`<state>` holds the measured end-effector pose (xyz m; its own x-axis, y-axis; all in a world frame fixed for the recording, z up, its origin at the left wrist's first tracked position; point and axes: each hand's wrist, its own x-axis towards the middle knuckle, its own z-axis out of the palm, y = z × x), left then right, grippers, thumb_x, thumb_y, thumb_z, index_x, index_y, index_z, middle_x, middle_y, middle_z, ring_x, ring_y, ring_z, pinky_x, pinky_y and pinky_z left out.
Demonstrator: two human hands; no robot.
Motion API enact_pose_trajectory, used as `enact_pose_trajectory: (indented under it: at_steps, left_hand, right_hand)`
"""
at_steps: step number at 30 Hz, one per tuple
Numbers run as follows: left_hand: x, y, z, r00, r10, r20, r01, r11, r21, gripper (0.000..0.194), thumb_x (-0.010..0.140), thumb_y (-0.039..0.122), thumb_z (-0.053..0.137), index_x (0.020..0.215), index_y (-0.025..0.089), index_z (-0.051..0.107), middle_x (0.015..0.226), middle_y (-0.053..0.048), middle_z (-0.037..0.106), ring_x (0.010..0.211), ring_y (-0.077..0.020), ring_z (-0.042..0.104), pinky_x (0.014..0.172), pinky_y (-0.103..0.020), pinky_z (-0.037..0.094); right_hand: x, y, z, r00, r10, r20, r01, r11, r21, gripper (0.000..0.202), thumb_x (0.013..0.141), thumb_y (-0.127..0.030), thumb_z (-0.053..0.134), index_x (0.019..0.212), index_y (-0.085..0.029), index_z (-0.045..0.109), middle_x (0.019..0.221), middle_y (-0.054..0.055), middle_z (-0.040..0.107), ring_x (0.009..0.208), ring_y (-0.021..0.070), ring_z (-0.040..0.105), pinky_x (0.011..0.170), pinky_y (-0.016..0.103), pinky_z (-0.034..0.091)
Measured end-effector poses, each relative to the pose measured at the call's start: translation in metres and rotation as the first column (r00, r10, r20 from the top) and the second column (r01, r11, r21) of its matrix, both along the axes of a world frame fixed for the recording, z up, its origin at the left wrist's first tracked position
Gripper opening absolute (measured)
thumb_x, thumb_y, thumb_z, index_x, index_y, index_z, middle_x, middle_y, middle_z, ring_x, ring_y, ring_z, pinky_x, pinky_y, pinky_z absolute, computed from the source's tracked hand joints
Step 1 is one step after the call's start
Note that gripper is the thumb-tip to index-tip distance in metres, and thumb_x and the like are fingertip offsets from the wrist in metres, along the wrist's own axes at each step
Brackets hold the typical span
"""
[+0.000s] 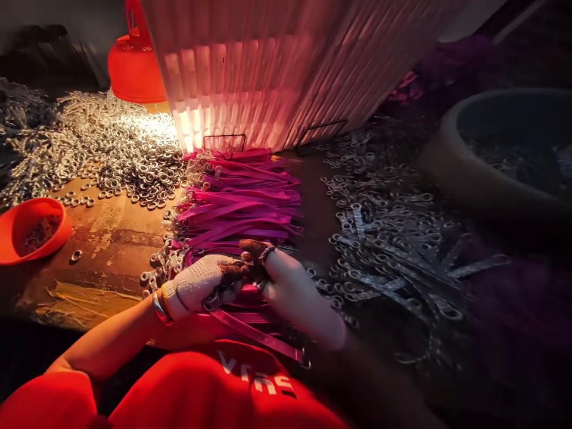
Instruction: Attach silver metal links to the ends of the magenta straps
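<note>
At 6 o'clock, just below centre of view, the gloved left hand was closed on a magenta strap trailing toward 5 o'clock, while the right hand had curled fingers meeting the left fingertips, its grip contents indeterminable. Beyond both hands, toward 12 o'clock, lay a strap stack. Metal rings and a red lamp were observed at 10 o'clock, a red bowl at 9, metal pieces at 4, and a large basin at 3.
</note>
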<state>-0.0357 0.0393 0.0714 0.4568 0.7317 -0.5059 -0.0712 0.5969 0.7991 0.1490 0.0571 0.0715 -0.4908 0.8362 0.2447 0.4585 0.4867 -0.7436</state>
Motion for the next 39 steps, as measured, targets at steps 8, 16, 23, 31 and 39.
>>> enact_pose_trajectory:
  at_steps: [8,16,23,31,39]
  left_hand:
    - [0.019,0.021,-0.008,0.990,0.075,0.119,-0.041,0.963,-0.266,0.028,0.073,0.038,0.071,0.084,0.013,0.064,0.062,0.001,0.056,0.042,-0.0052,0.044,0.037,-0.016,0.026]
    - [0.035,0.006,-0.014,0.990,0.062,-0.126,-0.050,0.994,0.094,0.036,0.084,0.050,0.063,0.076,0.015,0.058,0.052,0.003,0.052,0.037,-0.0056,0.036,0.035,-0.018,0.024]
    - [0.032,0.008,-0.023,0.951,-0.039,-0.308,0.105,0.974,0.202,0.031,0.087,0.041,0.058,0.069,0.016,0.055,0.055,0.002,0.051,0.046,-0.0079,0.042,0.042,-0.019,0.028]
    - [0.047,0.009,-0.031,0.983,0.016,0.184,0.065,0.904,-0.423,0.018,0.080,0.026,0.065,0.067,0.014,0.058,0.056,0.002,0.050,0.044,-0.0063,0.038,0.040,-0.018,0.030]
    - [0.056,0.034,-0.023,0.907,0.310,0.284,-0.073,0.780,-0.621,0.015,0.088,0.026,0.058,0.079,0.014,0.056,0.054,0.005,0.045,0.035,-0.0053,0.035,0.031,-0.016,0.023]
  right_hand:
    - [0.023,-0.001,-0.004,0.932,-0.291,-0.215,0.219,0.927,-0.304,0.031,0.083,-0.019,0.054,0.112,-0.020,0.065,0.097,0.004,0.074,0.087,0.0182,0.068,0.080,0.030,0.053]
    - [0.023,-0.008,-0.031,0.928,-0.355,-0.110,0.334,0.927,-0.171,0.029,0.086,-0.023,0.054,0.112,-0.020,0.065,0.102,0.007,0.072,0.092,0.0216,0.066,0.083,0.034,0.053]
    - [0.032,-0.009,-0.014,0.854,-0.014,0.519,-0.038,0.995,0.089,0.019,0.072,-0.011,0.053,0.084,-0.015,0.068,0.089,0.014,0.068,0.081,0.0255,0.060,0.071,0.035,0.042]
    - [0.050,-0.023,-0.008,0.809,-0.027,0.588,0.168,0.968,-0.187,0.016,0.081,-0.016,0.055,0.066,-0.021,0.055,0.062,0.002,0.064,0.053,0.0139,0.051,0.053,0.029,0.021]
    - [0.057,-0.037,-0.030,0.870,-0.229,0.436,0.271,0.962,-0.034,0.018,0.084,-0.018,0.051,0.072,-0.021,0.063,0.063,0.004,0.065,0.057,0.0161,0.054,0.056,0.027,0.031]
